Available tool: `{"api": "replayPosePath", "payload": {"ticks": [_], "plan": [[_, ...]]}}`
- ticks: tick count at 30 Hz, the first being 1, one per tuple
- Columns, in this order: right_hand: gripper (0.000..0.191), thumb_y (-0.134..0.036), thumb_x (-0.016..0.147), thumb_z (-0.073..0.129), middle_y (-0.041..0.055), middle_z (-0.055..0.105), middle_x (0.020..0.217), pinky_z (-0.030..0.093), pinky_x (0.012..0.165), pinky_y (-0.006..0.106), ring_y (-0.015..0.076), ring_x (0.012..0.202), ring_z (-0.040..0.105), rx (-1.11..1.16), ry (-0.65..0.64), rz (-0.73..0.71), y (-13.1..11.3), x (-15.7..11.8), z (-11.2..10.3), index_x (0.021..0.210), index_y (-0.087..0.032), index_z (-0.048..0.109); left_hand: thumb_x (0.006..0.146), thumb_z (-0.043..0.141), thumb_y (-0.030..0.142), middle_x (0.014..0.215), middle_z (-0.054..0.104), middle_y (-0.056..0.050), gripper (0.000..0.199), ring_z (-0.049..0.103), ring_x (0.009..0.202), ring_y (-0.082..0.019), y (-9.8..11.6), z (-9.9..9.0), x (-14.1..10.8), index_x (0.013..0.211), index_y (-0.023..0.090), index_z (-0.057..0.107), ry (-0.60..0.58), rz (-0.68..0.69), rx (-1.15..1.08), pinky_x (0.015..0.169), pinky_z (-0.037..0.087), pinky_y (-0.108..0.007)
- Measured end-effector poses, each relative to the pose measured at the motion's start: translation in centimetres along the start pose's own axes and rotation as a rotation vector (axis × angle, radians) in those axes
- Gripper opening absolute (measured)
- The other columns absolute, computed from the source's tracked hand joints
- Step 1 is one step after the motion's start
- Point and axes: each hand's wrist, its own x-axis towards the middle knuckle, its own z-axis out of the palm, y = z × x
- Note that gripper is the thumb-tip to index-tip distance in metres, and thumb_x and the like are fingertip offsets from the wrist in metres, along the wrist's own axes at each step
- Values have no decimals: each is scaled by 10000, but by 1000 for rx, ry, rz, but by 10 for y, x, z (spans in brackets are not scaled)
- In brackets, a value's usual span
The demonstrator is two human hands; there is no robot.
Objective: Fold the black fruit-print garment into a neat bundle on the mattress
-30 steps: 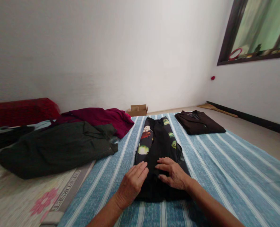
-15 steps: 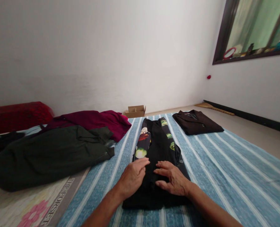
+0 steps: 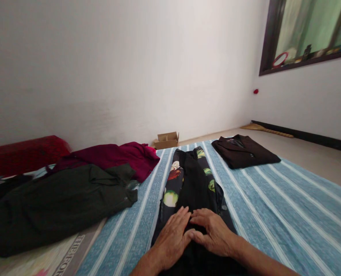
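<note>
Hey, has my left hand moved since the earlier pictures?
Yes: your left hand has shifted rightward, toward your right hand, judged against the cardboard box in the background.

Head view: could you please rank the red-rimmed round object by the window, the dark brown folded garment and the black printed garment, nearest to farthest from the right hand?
1. Black printed garment: directly under the right hand.
2. Dark brown folded garment: ahead and rightward, on the striped sheet.
3. Red-rimmed round object: farther right, low in the window.
</note>
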Motion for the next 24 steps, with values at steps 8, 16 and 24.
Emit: {"api": "replayPosePath", "payload": {"ticks": [8, 16, 24], "plan": [[290, -375, 894, 460, 57, 624, 1092, 339, 976, 351, 196, 1042, 529, -34, -2, 26, 2, -5, 3, 1078, -214, 616, 911, 330, 496, 1479, 279, -91, 596, 244, 1362, -246, 4, 1, -1, 1422, 191, 293, 26, 24, 212, 1083, 285, -454], [275, -315, 877, 475, 46, 618, 1141, 308, 1018, 337, 193, 1085, 515, -18, 2, 38, 3, -5, 5, 1094, -212, 609, 883, 411, 462, 1444, 335, -133, 596, 290, 1340, -278, -2, 7, -3, 1385, 143, 371, 92, 90, 305, 1069, 294, -487], [182, -245, 858, 463, 51, 643, 1030, 360, 974, 339, 200, 1041, 544, -40, 116, -5, 15, -7, 21, 931, -207, 624, 688, 629, 396, 1469, 311, -87, 754, 298, 1337, -282, -1, -32, 8, 1381, 224, 385, -96, -64, -23, 1092, 249, -465]]}}
